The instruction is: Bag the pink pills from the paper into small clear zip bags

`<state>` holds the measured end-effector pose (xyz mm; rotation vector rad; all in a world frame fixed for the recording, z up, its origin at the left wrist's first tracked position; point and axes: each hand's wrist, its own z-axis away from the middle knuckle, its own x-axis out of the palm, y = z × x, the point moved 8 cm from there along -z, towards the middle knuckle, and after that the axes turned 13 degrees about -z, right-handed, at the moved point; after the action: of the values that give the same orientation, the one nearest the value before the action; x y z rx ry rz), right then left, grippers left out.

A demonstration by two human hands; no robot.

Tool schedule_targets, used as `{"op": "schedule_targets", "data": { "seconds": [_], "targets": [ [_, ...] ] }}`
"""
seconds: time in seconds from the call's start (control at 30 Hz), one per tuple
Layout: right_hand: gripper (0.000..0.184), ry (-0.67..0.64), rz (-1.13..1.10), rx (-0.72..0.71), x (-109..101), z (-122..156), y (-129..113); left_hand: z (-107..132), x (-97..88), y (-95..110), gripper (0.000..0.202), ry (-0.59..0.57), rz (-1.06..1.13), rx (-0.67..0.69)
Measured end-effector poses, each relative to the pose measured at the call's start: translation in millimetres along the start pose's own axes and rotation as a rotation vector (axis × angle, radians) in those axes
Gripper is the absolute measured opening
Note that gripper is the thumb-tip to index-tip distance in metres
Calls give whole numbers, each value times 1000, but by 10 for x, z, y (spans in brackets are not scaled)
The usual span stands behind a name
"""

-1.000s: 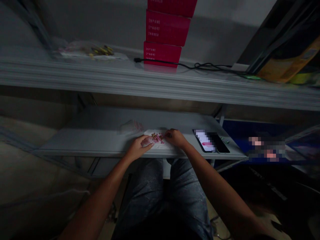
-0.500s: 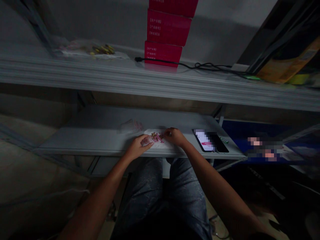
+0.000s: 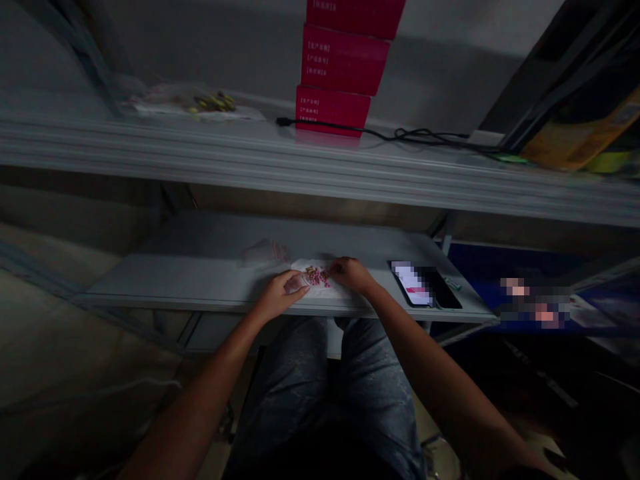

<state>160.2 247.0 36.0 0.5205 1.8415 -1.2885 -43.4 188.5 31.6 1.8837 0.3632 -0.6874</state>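
Note:
A small heap of pink and gold beads (image 3: 318,277) lies on a white sheet of paper (image 3: 315,280) on the lower grey metal shelf (image 3: 165,283). My right hand (image 3: 353,275) sits at the heap's right edge, its fingertips bunched together over the paper. My left hand (image 3: 275,297) is at the heap's left side and pinches a small transparent plastic bag (image 3: 298,283). Whatever my right fingertips may hold is hidden.
A black phone (image 3: 425,285) lies right of my right hand, and another transparent bag (image 3: 263,254) lies behind my left. The upper shelf (image 3: 320,160) carries stacked red boxes (image 3: 340,73), a black cable (image 3: 400,135) and a bag of gold items (image 3: 213,103).
The whole scene sits slightly further right and higher in view than before. Both hands stay at the heap, with only small movement of the fingers.

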Motion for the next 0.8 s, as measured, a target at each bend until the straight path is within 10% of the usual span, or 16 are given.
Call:
{"op": "schedule_targets", "data": {
  "seconds": [0.3,0.47,0.8],
  "targets": [
    [15,81,-495,-16,-48,-14,-150,-1,-1,-16,36,20,9,1],
    [21,-117,-739,-106,139,-20,-595,-10,-19,34,32,11,8,13],
    [13,-22,-188,23,-72,289,-209,-2,-13,3,31,15,16,4]
  ]
}}
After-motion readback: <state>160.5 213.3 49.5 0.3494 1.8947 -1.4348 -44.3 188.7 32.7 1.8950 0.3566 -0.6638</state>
